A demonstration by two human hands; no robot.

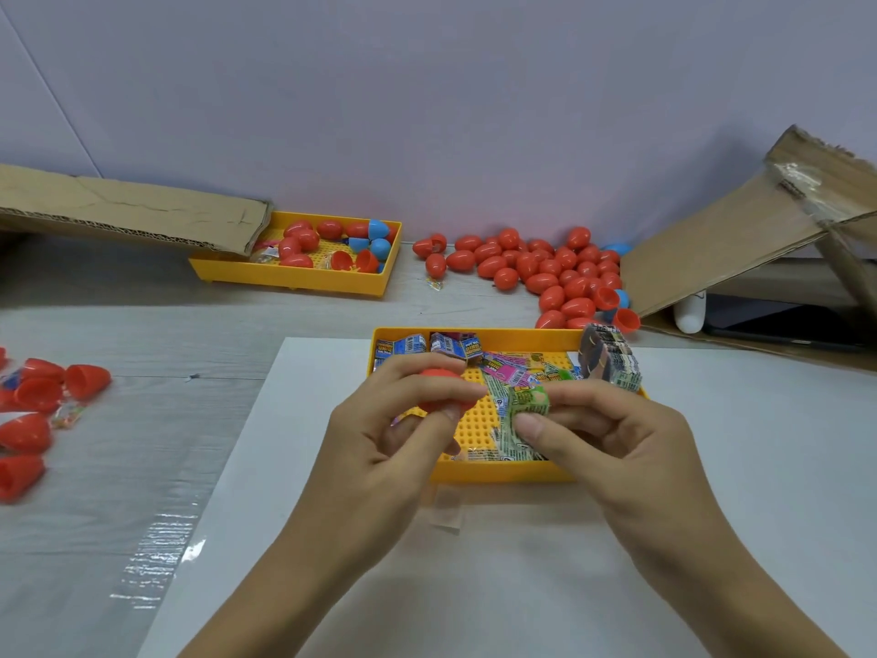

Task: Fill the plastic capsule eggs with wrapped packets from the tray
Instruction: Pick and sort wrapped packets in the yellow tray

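Green packet (529, 401) pinched by right hand (617, 434); left hand (379, 434) grips egg half (443, 389).

We see near tray (503, 472) at tabletop (142, 467) centre, on paper sheet (474, 586), packets (505, 372) in it. Our left hand (379, 444) holds egg half (443, 389) above tray's left part; our right hand (617, 434) pinches packet (529, 401) just right of it. Far tray (294, 277) at far edge, left of egg pile (545, 268). Loose egg halves (42, 410) at left edge. Cardboard box (740, 239) at far right corner.
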